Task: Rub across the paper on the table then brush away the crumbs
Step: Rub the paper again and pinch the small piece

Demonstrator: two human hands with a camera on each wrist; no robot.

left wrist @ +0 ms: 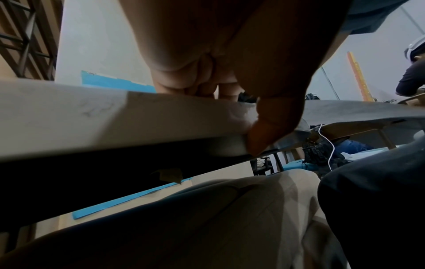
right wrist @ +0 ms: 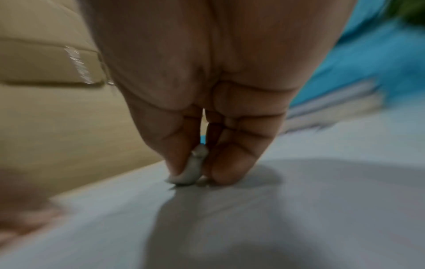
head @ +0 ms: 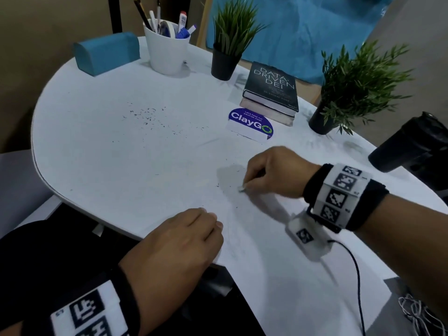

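A white sheet of paper (head: 266,275) lies on the white table (head: 101,151) and hangs over its near edge. My right hand (head: 244,187) pinches a small grey-white eraser (head: 241,189) between thumb and fingers. The eraser tip (right wrist: 190,172) touches the paper (right wrist: 299,200); this wrist view is motion-blurred. My left hand (head: 211,221) rests on the paper's left side at the table edge, fingers pressing on top. Its thumb (left wrist: 264,134) lies against the rim. Dark eraser crumbs (head: 150,117) are scattered on the table at the far left, with a few by the eraser.
At the back stand a blue box (head: 106,53), a white pen cup (head: 167,49), two potted plants (head: 228,40) (head: 351,88), stacked books (head: 271,90) and a ClayGo sign (head: 251,124). A black object (head: 412,146) sits at the right edge. A wrist cable (head: 356,267) trails over the paper.
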